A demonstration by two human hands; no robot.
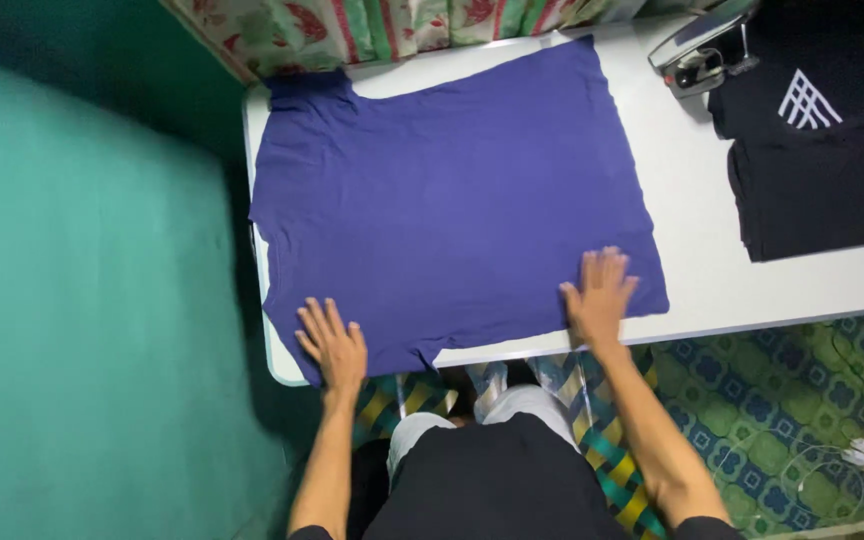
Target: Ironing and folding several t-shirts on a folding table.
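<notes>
Pressing flat on a purple T-shirt, both hands lie open with fingers spread, grasping nothing. The left hand rests palm down on the shirt's near edge, at the corner of the white counter; the right hand lies flat on the near edge further along, close to the shirt's right corner. The shirt is spread out ahead of both hands, covering most of the counter's left part. Beyond the right hand, well apart, sit folded black shirts and, beside them, an iron.
</notes>
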